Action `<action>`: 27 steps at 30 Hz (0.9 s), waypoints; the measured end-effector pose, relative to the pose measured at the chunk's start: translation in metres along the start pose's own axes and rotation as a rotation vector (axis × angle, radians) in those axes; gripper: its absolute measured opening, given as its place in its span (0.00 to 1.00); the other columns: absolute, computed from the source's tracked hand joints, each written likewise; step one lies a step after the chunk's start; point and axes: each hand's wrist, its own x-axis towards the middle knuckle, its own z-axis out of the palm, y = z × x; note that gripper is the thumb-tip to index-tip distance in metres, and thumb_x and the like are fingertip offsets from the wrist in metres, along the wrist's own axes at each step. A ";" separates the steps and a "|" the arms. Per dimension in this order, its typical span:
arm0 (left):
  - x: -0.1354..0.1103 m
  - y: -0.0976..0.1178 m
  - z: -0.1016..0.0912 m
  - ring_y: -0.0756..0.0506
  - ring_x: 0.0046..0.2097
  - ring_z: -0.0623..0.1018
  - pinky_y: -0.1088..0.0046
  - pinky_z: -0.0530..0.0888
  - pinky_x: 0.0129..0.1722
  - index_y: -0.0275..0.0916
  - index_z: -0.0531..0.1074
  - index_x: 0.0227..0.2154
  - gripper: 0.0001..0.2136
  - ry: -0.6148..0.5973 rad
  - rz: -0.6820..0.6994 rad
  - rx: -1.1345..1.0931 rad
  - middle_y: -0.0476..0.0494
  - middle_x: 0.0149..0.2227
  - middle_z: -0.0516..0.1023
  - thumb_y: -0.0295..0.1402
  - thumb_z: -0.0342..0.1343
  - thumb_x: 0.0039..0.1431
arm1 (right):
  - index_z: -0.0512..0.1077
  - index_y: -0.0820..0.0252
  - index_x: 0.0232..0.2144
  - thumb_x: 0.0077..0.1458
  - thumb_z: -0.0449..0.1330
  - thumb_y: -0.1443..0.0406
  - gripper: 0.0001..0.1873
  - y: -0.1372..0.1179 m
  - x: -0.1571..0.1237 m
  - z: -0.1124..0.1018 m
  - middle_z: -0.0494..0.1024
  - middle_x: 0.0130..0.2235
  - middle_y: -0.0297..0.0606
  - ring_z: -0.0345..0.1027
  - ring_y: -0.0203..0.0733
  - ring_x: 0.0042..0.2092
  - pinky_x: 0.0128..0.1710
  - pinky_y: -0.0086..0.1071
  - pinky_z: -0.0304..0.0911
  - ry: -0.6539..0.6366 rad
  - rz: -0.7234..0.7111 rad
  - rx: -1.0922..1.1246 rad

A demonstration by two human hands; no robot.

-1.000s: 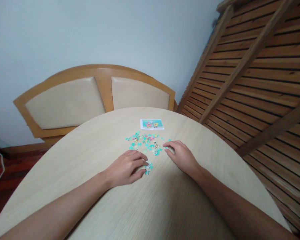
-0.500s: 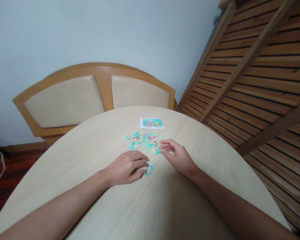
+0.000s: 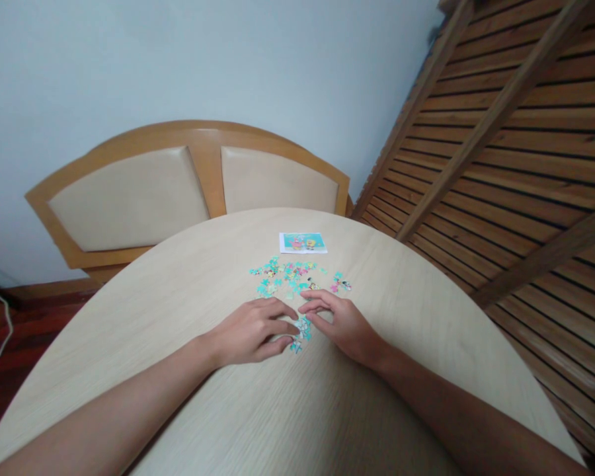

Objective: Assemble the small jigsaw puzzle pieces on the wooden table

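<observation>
Small jigsaw puzzle pieces, mostly turquoise with bits of pink and yellow, lie in a loose heap [image 3: 282,270] at the middle of the table. Nearer me sits a smaller pile of puzzle pieces [image 3: 302,328], between my two hands. My left hand [image 3: 258,329] rests on the tabletop at the left of this pile, fingers curved and apart, tips at its edge. From the right, my right hand [image 3: 344,324] reaches to the pile's far side, fingers bent and spread with the tips over or touching pieces. Whether a piece is under those fingertips is hidden.
A picture card [image 3: 303,243] with two cartoon figures on turquoise lies behind the heap. A few pink and white pieces [image 3: 341,283] lie apart at the right. The round wooden table [image 3: 203,264] faces a padded headboard [image 3: 129,198]; wooden slats [image 3: 525,145] stand at right.
My right hand has moved left and toward me, from the heap's right edge to the near pile, which looks larger. Pieces at the right are now uncovered. My left hand stays nearly still.
</observation>
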 end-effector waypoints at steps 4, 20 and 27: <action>0.000 -0.001 0.000 0.43 0.51 0.77 0.62 0.74 0.53 0.45 0.76 0.49 0.11 0.002 0.004 0.002 0.42 0.51 0.77 0.35 0.52 0.68 | 0.72 0.56 0.50 0.60 0.59 0.66 0.16 0.000 -0.001 0.000 0.84 0.41 0.37 0.77 0.43 0.49 0.57 0.42 0.66 -0.001 -0.020 -0.041; 0.000 0.000 0.000 0.43 0.51 0.77 0.62 0.74 0.53 0.44 0.76 0.48 0.11 0.003 0.012 0.001 0.42 0.51 0.77 0.35 0.52 0.68 | 0.71 0.55 0.53 0.54 0.60 0.72 0.23 -0.003 -0.004 -0.003 0.82 0.40 0.34 0.77 0.42 0.45 0.52 0.38 0.68 -0.033 -0.092 -0.218; 0.001 0.001 -0.001 0.43 0.52 0.77 0.62 0.74 0.54 0.44 0.76 0.49 0.11 0.001 0.007 -0.008 0.43 0.51 0.77 0.34 0.52 0.68 | 0.73 0.55 0.50 0.57 0.60 0.70 0.18 -0.002 -0.003 -0.004 0.83 0.40 0.35 0.76 0.43 0.48 0.54 0.39 0.65 -0.054 -0.116 -0.262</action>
